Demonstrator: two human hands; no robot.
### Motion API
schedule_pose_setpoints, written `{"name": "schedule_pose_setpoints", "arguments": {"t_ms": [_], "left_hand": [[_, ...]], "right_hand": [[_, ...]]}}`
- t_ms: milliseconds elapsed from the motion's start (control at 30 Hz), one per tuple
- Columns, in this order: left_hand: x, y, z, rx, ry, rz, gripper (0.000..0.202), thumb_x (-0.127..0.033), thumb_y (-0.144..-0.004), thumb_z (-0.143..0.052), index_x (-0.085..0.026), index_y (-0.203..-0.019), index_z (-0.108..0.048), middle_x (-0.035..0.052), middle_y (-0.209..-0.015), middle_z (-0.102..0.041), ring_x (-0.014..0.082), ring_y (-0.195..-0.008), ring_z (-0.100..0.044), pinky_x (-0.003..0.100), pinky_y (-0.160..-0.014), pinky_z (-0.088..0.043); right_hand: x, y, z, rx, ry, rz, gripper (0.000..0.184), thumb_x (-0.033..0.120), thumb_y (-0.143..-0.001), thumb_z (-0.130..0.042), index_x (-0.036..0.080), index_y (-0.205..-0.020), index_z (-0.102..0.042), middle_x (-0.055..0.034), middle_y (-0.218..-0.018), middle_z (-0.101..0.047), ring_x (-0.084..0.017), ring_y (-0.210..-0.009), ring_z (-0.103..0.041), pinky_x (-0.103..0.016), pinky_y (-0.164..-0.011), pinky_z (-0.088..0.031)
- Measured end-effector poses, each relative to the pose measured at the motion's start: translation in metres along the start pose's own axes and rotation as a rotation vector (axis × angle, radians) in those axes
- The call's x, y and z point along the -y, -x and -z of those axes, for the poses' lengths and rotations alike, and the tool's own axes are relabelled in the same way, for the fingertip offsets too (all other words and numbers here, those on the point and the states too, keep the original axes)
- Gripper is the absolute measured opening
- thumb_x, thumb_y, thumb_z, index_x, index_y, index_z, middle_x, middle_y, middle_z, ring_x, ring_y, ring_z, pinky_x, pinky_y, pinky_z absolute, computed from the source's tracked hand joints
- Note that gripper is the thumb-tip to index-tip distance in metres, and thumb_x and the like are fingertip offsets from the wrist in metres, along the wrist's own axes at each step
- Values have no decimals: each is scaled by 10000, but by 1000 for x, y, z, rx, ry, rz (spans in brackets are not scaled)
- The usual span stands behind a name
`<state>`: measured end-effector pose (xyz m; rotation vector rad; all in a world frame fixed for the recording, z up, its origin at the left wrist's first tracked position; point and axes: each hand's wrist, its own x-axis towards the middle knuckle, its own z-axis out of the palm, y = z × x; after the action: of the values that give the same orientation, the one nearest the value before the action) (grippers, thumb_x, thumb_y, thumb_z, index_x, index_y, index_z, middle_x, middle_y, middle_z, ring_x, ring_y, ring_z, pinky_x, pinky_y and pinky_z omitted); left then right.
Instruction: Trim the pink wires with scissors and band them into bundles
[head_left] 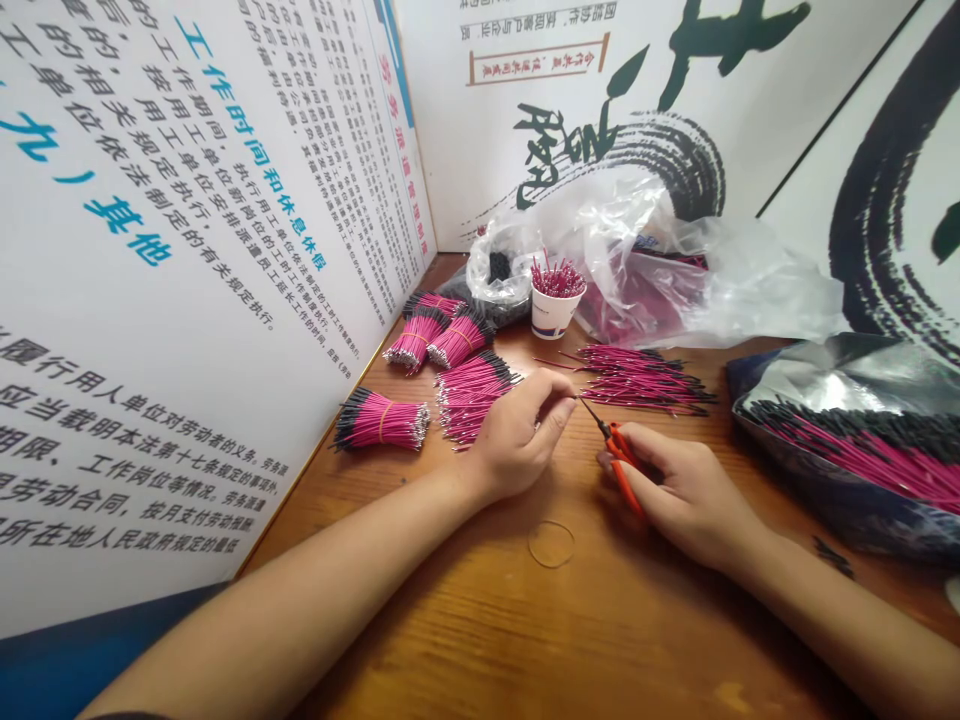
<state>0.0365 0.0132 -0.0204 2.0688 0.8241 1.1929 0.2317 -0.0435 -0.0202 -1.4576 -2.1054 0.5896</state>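
Observation:
My left hand is closed in a pinch over the middle of the table. A small dark bit shows at its fingertips, but what they grip is mostly hidden. My right hand is wrapped round the orange handles of long-nose pliers, whose thin dark tips point up-left and reach my left fingertips. Just beyond my left hand lies a loose pile of magenta wires with black ends. Another spread of magenta wires lies behind the pliers. Below my hands a thin rubber band rests on the wooden table.
Banded wire bundles sit at the left near a printed wall panel. At the back stand a paper cup of magenta wires and a clear bag holding black pieces. A large plastic bag and an open wire-filled bag lie right.

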Motion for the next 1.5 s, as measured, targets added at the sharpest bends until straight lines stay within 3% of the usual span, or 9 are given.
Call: {"name": "schedule_pose_setpoints", "arguments": {"t_ms": [367,633,1500], "left_hand": [[1,1,-1,-20,4,-32,90,-232,-968,-446,-183,-921,-505,17,-835,-566,130,-753,-514,270,-708,-428],[1,-1,0,-77,-54,-168,45,-177,-954,-482,-185,-913,-499,17,-849,-524,131,-788,-499,270,-715,-429],[-1,-2,0,-70,-85,-191,51,-142,-940,-506,-182,-907,-504,27,-865,-528,147,-847,-499,281,-746,-428]], "right_hand": [[1,0,0,-18,-10,8,262,347,-943,-439,224,-712,-452,32,-578,-498,-129,-515,-452,-258,-518,-338],[-1,0,-1,-37,-30,1,255,362,-940,-450,224,-731,-499,16,-598,-548,-140,-522,-483,-266,-510,-344],[-1,0,-1,9,-39,6,237,339,-937,-458,222,-731,-463,36,-598,-479,-125,-529,-429,-257,-528,-330]]}}
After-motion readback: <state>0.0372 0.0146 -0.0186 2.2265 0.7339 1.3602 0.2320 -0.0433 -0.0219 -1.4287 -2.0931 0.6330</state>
